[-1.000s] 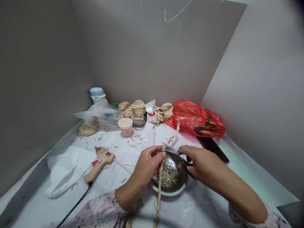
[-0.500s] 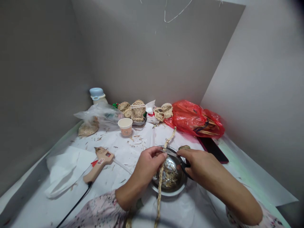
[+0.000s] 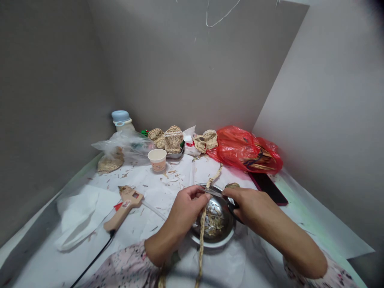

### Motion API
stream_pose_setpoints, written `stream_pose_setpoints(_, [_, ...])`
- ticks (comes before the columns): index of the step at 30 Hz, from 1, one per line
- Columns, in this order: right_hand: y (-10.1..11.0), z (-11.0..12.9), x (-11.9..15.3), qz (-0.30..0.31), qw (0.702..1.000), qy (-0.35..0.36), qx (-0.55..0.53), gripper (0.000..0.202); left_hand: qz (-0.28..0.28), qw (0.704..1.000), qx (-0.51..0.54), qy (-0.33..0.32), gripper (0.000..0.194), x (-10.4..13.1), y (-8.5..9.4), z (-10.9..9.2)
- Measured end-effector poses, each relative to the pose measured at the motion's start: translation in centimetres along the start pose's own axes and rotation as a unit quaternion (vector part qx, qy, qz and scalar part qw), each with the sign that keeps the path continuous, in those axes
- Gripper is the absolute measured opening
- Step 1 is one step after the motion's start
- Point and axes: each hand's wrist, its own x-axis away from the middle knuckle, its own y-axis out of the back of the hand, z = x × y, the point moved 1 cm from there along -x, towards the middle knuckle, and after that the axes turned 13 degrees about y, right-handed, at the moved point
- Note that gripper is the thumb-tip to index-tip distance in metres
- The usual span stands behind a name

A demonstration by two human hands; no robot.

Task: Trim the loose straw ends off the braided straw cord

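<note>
My left hand pinches a braided straw cord between thumb and fingers. One end of the cord points up past the fingertips, while the rest hangs down toward the table's near edge. In my right hand are black-handled scissors, their blades lying against the cord beside my left fingertips. Whether the blades are closed is too small to tell. Below both hands stands a round metal bowl with straw clippings in it.
A hot glue gun with its cord lies left. Behind are a paper cup, woven straw pieces, a clear plastic bag, a bottle and a red plastic bag. A dark phone lies right; scraps litter the white sheet.
Both hands, the cord and the scissors hold almost the same position. The whole view has shifted very slightly.
</note>
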Motion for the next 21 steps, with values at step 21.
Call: stream_pose_setpoints(21, [-1.3, -1.8, -2.9, -0.187, 0.844, -0.106, -0.492, 0.035, 0.027, 0.999, -0.003, -0.018, 0.019, 0.4, -0.2, -0.4])
